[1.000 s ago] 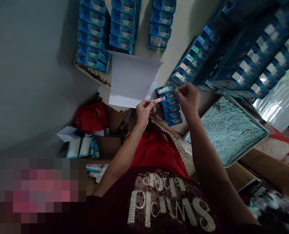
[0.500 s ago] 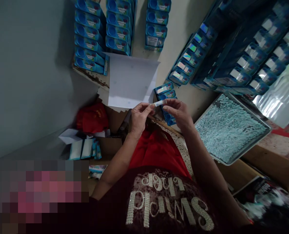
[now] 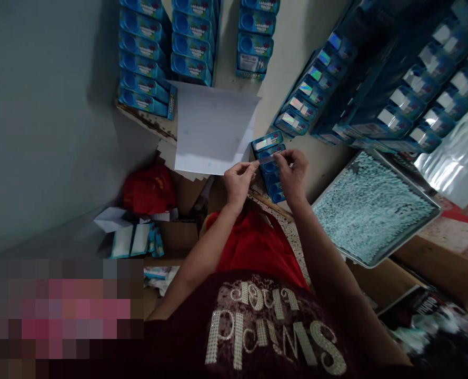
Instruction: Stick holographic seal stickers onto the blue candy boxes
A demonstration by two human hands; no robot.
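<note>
A narrow see-through strip (image 3: 267, 159), perhaps a sticker, is stretched between my two hands. My left hand (image 3: 238, 184) pinches its left end with thumb and forefinger. At the other end, my right hand (image 3: 294, 171) grips it the same way. Beneath the strip and partly covered by my right hand is a row of small blue boxes (image 3: 267, 142); the top one bears a shiny label. Just beyond my left hand, a white sheet of paper (image 3: 217, 131) lies at the table's edge.
Rows of blue boxes (image 3: 142, 64) stand at the back left of the table (image 3: 292, 31). More boxes with shiny labels (image 3: 292, 122) fill the right. A metal tray (image 3: 405, 243) of small pale-blue pieces sits at the right. Low on the left are a red cloth (image 3: 149, 190) and a cardboard box (image 3: 178, 239).
Both hands have shifted slightly right, the right one also turning upward. The strip has moved with them, from in front of the box row's left side to over the boxes.
</note>
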